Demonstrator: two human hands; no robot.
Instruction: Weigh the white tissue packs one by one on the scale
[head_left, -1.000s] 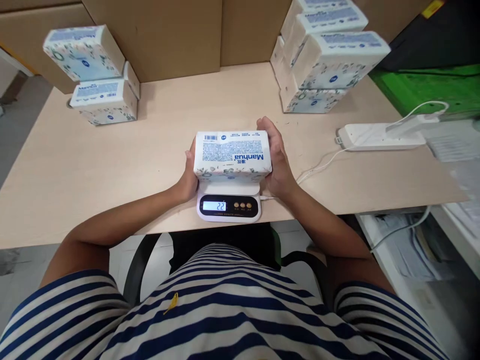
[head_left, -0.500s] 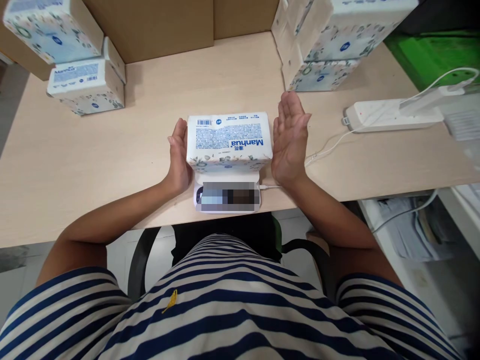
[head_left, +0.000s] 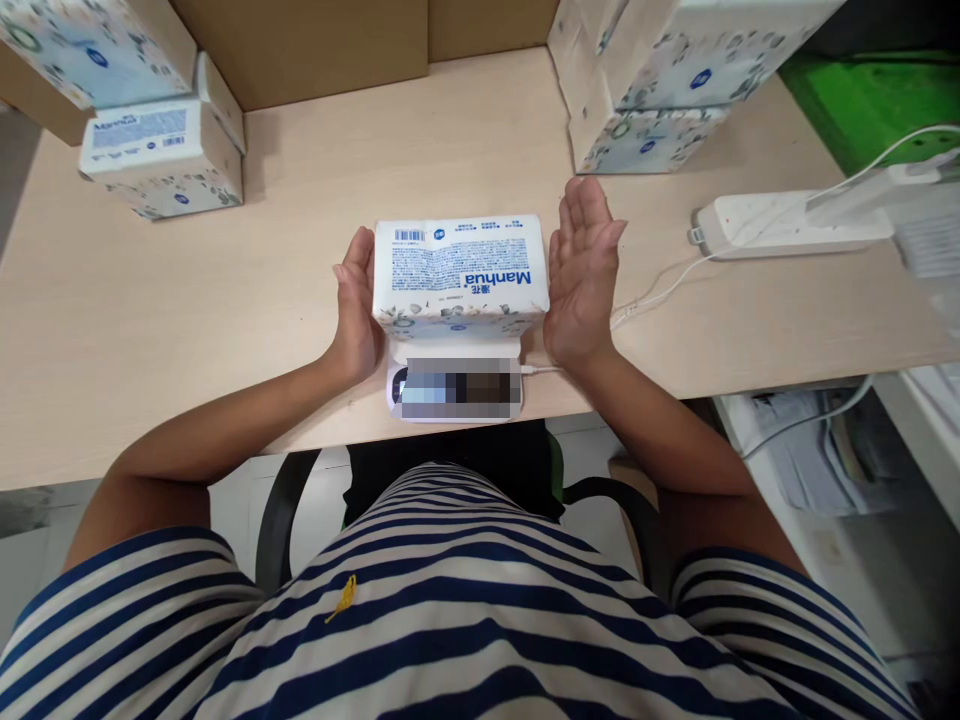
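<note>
Tissue pack (head_left: 461, 270) sat on a small white scale (head_left: 457, 350), seemingly centred for balance. Left hand (head_left: 354, 325) and right hand (head_left: 581, 290) were open beside its ends, perhaps to steady it; contact unclear.

Wrapped packs: one (head_left: 461, 265) at the scale (head_left: 455, 392) by the near edge of the desk (head_left: 315, 190), three (head_left: 169, 160) visible toward its far left corner, at least four (head_left: 651, 138) toward its far right, the exact number hidden. Singly shown: scale, power strip (head_left: 795, 222), left hand (head_left: 356, 315), right hand (head_left: 585, 280).
</note>
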